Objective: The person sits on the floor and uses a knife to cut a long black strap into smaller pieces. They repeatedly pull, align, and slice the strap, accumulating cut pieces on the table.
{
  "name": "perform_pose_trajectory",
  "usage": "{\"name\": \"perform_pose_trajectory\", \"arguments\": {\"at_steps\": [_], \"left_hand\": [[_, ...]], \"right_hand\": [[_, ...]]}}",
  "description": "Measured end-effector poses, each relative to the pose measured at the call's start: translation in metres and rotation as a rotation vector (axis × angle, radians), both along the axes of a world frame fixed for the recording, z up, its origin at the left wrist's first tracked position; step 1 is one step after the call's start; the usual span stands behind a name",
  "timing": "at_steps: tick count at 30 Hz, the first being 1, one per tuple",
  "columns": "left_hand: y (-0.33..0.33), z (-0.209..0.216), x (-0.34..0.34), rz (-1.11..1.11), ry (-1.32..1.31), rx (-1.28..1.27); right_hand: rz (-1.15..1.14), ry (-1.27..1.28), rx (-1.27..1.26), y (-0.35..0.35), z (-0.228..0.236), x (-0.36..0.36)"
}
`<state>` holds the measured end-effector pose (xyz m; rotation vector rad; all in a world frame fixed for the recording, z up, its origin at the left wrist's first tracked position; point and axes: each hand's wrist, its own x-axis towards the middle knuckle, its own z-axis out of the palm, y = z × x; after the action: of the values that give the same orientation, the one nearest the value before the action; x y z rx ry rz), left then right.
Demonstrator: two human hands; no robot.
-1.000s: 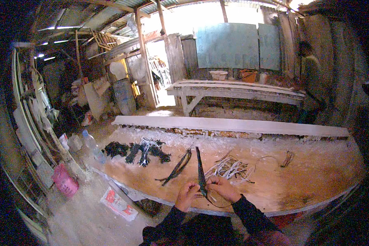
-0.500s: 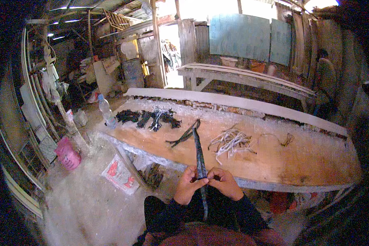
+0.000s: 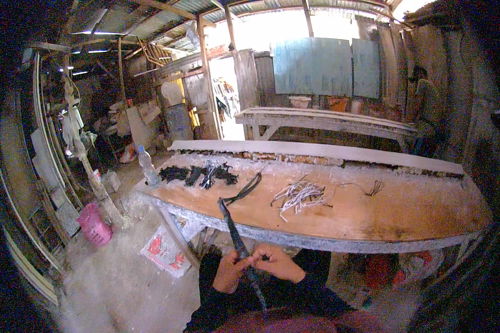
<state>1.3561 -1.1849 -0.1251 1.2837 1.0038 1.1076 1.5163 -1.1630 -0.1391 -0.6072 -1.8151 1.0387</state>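
A long dark strip (image 3: 234, 233), perhaps a bundle of cords, slants from the table's front edge down to my lap. My left hand (image 3: 230, 272) is closed around its middle. Close beside it, the fingertips of my right hand (image 3: 278, 262) pinch at the same spot; any smaller piece between them is too small to make out. The strip's upper end reaches over the wooden tabletop (image 3: 416, 219), near a looped dark strip (image 3: 245, 190) lying there. To the right lies a loose pile of white cords (image 3: 300, 197).
Black bundles (image 3: 197, 175) and a clear plastic bottle (image 3: 147, 165) stand at the table's left end. Thin brown strands (image 3: 374, 187) lie rightward. A pink sack (image 3: 95, 225) and a printed white sack (image 3: 168, 251) rest on the floor. A person (image 3: 428, 105) is at the far right.
The view has tilted up, so the table sits lower. The held strip's upper end has swung left, and both hands appear lower and further left, still on the strip.
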Motion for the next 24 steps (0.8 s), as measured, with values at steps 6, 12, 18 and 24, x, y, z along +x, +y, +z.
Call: {"name": "perform_pose_trajectory", "arguments": {"at_steps": [6, 12, 18, 24], "left_hand": [[0.016, 0.001, 0.015, -0.01, 0.056, 0.082], [0.056, -0.011, 0.071, -0.247, -0.235, -0.11], [0.097, -0.003, 0.113, -0.445, -0.121, -0.109], [0.162, 0.01, 0.142, -0.447, -0.169, -0.078]], "right_hand": [[-0.022, -0.053, -0.051, 0.013, -0.005, 0.023], [-0.212, -0.056, -0.232, 0.024, -0.031, 0.077], [-0.323, 0.211, -0.26, 0.044, -0.043, 0.111], [-0.322, 0.181, -0.441, 0.095, -0.02, 0.141]]}}
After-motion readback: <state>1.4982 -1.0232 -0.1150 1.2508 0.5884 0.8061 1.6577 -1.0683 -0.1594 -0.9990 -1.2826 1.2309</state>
